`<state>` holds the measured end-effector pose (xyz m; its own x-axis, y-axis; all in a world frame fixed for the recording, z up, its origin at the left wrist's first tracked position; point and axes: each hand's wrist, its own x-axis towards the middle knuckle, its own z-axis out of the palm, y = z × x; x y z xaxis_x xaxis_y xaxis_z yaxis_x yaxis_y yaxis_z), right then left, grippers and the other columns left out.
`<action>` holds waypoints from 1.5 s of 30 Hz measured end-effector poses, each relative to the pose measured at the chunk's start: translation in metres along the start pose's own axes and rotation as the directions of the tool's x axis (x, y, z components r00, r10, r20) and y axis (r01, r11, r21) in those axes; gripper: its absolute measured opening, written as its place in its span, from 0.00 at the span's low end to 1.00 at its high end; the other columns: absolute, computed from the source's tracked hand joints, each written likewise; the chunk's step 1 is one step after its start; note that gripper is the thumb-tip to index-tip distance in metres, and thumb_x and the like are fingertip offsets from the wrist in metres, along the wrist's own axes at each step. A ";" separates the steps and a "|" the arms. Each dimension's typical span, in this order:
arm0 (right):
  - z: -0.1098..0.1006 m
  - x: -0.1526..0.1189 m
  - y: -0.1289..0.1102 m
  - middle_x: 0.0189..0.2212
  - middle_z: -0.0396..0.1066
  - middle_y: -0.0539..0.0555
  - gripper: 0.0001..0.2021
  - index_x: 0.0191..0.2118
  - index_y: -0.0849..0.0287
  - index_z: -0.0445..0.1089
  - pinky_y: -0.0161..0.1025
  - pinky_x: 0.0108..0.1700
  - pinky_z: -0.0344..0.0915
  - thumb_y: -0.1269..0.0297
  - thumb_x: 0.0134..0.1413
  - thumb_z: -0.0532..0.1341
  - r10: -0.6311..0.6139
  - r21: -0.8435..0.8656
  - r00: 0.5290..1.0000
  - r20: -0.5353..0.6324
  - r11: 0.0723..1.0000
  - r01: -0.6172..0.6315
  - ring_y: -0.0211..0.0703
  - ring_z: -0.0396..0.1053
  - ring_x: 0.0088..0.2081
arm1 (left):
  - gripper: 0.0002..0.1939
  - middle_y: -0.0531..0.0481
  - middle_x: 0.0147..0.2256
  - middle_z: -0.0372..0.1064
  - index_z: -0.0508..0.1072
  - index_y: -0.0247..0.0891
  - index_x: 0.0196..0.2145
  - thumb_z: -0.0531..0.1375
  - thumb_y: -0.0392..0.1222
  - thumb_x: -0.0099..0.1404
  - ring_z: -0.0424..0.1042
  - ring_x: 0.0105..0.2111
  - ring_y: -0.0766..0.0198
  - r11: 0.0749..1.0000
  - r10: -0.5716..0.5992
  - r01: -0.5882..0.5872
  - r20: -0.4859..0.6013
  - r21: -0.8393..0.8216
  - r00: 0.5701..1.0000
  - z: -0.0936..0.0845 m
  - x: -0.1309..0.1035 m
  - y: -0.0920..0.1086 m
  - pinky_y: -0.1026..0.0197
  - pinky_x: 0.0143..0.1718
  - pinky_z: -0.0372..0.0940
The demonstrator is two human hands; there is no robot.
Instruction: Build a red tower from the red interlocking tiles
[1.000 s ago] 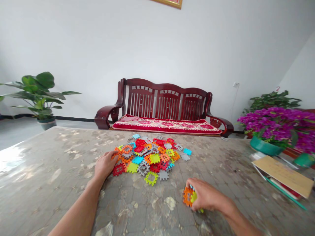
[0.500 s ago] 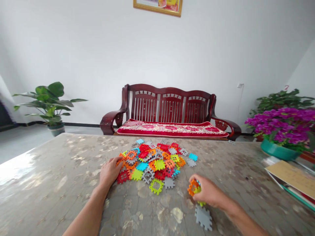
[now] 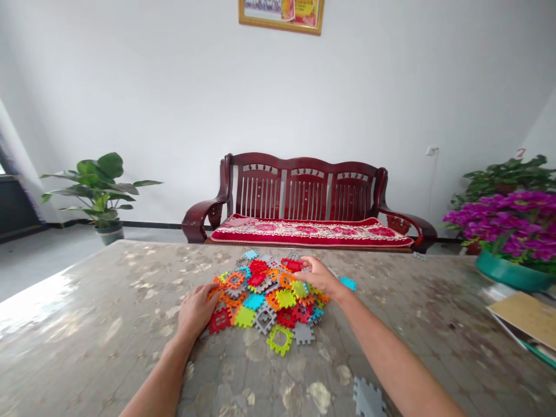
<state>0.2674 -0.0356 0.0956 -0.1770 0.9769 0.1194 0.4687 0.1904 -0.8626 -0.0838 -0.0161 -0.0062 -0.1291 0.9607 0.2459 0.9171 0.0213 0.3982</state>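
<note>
A heap of colourful toothed plastic building tiles [image 3: 285,299] lies on the patterned table. At the heap's left edge, my left hand [image 3: 197,308] rests on the table, with its fingertips against an orange tile [image 3: 221,284]. My right hand [image 3: 320,274] reaches over the far right of the heap, thumb and fingers apart. Close to its thumb are an orange window tile [image 3: 286,281] and a lime tile [image 3: 299,289]; a red tile [image 3: 292,264] is by its fingertips. Nearer to me, a grey tile [image 3: 368,398] lies by itself beside my right forearm.
On the right of the table [image 3: 108,324] stand purple flowers in a teal pot [image 3: 512,272], with papers and a brown folder [image 3: 527,318] in front. A wooden bench [image 3: 304,191] with a red cover is behind the table. A potted plant [image 3: 104,197] stands on the floor at left.
My right hand has moved from the near right, where it held orange and lime tiles, up and left onto the heap, and its fingers have parted. My left hand has stayed at the heap's edge.
</note>
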 end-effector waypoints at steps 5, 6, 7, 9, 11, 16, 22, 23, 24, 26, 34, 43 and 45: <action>-0.020 -0.041 0.020 0.40 0.73 0.54 0.18 0.45 0.57 0.70 0.42 0.47 0.65 0.60 0.46 0.63 0.081 -0.187 0.989 -0.125 0.977 -0.104 0.47 0.69 0.42 | 0.21 0.45 0.52 0.74 0.76 0.43 0.51 0.51 0.46 0.66 0.72 0.51 0.53 1.000 -0.005 0.005 0.004 0.006 1.000 -0.001 0.000 0.002 0.54 0.54 0.63; -0.025 -0.058 0.027 0.39 0.72 0.54 0.17 0.42 0.57 0.70 0.42 0.45 0.65 0.60 0.44 0.64 0.117 -0.251 0.986 -0.119 0.957 -0.144 0.46 0.68 0.40 | 0.20 0.45 0.52 0.74 0.76 0.44 0.51 0.51 0.46 0.66 0.72 0.51 0.53 1.000 -0.002 0.002 0.002 0.011 1.000 -0.001 -0.001 0.002 0.54 0.54 0.63; -0.029 -0.075 0.033 0.39 0.72 0.54 0.17 0.41 0.58 0.70 0.41 0.44 0.65 0.59 0.43 0.65 0.146 -0.304 0.985 -0.091 0.938 -0.167 0.46 0.68 0.40 | 0.20 0.45 0.52 0.74 0.76 0.44 0.51 0.51 0.46 0.66 0.72 0.51 0.53 1.000 0.001 -0.001 0.002 0.016 1.000 -0.001 -0.001 0.002 0.54 0.54 0.63; -0.034 -0.113 0.044 0.42 0.70 0.52 0.23 0.44 0.56 0.69 0.39 0.45 0.63 0.60 0.37 0.68 0.195 -0.395 0.980 0.044 0.904 -0.162 0.46 0.66 0.42 | 0.21 0.45 0.52 0.73 0.75 0.43 0.52 0.51 0.47 0.67 0.72 0.51 0.53 1.000 0.001 -0.002 0.008 0.025 1.000 -0.001 -0.001 0.003 0.54 0.54 0.63; -0.035 -0.147 0.049 0.46 0.68 0.51 0.30 0.46 0.54 0.68 0.38 0.46 0.62 0.62 0.29 0.70 0.257 -0.480 0.954 0.156 0.864 -0.154 0.47 0.65 0.45 | 0.21 0.45 0.53 0.73 0.75 0.43 0.52 0.50 0.47 0.67 0.72 0.51 0.53 0.999 -0.002 0.001 0.022 0.033 1.000 -0.002 -0.001 0.004 0.54 0.54 0.63; -0.025 -0.189 0.035 0.47 0.67 0.54 0.27 0.45 0.53 0.68 0.40 0.50 0.59 0.70 0.30 0.64 0.338 -0.634 0.916 0.215 0.762 -0.133 0.51 0.64 0.51 | 0.21 0.46 0.53 0.73 0.75 0.45 0.52 0.50 0.47 0.67 0.72 0.51 0.54 0.999 -0.009 0.007 0.033 0.053 0.999 -0.004 -0.001 0.005 0.55 0.54 0.63; -0.019 -0.179 0.036 0.46 0.69 0.58 0.25 0.44 0.55 0.69 0.45 0.51 0.59 0.74 0.33 0.58 0.281 -0.709 0.942 0.184 0.702 -0.070 0.54 0.66 0.50 | 0.21 0.45 0.53 0.73 0.75 0.44 0.52 0.50 0.47 0.67 0.72 0.51 0.53 1.000 -0.004 0.004 0.025 0.022 1.000 0.001 0.001 -0.001 0.54 0.54 0.63; -0.022 -0.172 0.041 0.46 0.70 0.58 0.25 0.44 0.56 0.69 0.44 0.51 0.60 0.74 0.33 0.58 0.253 -0.708 0.954 0.161 0.703 -0.067 0.54 0.66 0.49 | 0.21 0.45 0.53 0.73 0.76 0.44 0.52 0.51 0.47 0.66 0.72 0.51 0.53 1.000 -0.001 0.000 0.015 0.016 1.000 0.002 0.001 -0.002 0.54 0.54 0.63; -0.026 -0.163 0.046 0.45 0.70 0.58 0.25 0.44 0.56 0.69 0.43 0.50 0.60 0.74 0.32 0.58 0.226 -0.697 0.966 0.128 0.713 -0.075 0.53 0.67 0.48 | 0.21 0.45 0.53 0.73 0.76 0.44 0.51 0.51 0.47 0.66 0.72 0.50 0.54 1.000 0.004 -0.004 0.005 0.011 1.000 0.003 0.001 -0.002 0.55 0.54 0.63; -0.037 -0.139 0.054 0.42 0.71 0.56 0.26 0.45 0.57 0.69 0.40 0.47 0.62 0.74 0.33 0.59 0.169 -0.642 0.984 0.062 0.761 -0.090 0.49 0.68 0.45 | 0.20 0.46 0.52 0.74 0.76 0.45 0.51 0.51 0.46 0.66 0.73 0.50 0.54 1.000 0.006 -0.006 -0.009 0.005 1.000 0.003 0.002 -0.003 0.55 0.53 0.63; -0.077 -0.019 0.061 0.51 0.71 0.59 0.25 0.53 0.60 0.69 0.45 0.57 0.61 0.61 0.47 0.62 -0.065 -0.512 0.997 -0.045 0.858 0.033 0.50 0.67 0.52 | 0.20 0.46 0.48 0.76 0.78 0.44 0.46 0.49 0.49 0.67 0.74 0.48 0.55 0.996 -0.010 0.012 0.017 -0.092 1.000 0.002 0.000 -0.002 0.57 0.53 0.64; -0.035 0.077 0.096 0.65 0.58 0.61 0.24 0.61 0.58 0.65 0.50 0.65 0.49 0.58 0.61 0.54 0.066 -0.629 0.994 -0.085 0.770 -0.105 0.54 0.54 0.66 | 0.29 0.41 0.56 0.71 0.71 0.35 0.56 0.41 0.51 0.70 0.66 0.58 0.52 0.980 -0.130 0.115 -0.083 -0.162 0.988 -0.011 0.052 0.014 0.52 0.58 0.60; -0.021 0.091 0.095 0.67 0.53 0.61 0.26 0.62 0.56 0.64 0.54 0.66 0.47 0.55 0.61 0.54 0.107 -0.641 0.992 -0.064 0.758 -0.123 0.58 0.51 0.67 | 0.28 0.42 0.59 0.68 0.70 0.38 0.58 0.43 0.52 0.70 0.62 0.61 0.53 0.996 -0.012 0.008 -0.049 -0.090 0.999 -0.012 0.071 0.027 0.51 0.61 0.56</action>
<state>0.3137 0.0739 0.0346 -0.0700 0.9959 0.0573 0.9315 0.0858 -0.3536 -0.0729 0.0492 0.0330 -0.1586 0.9457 0.2836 0.8783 0.0039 0.4780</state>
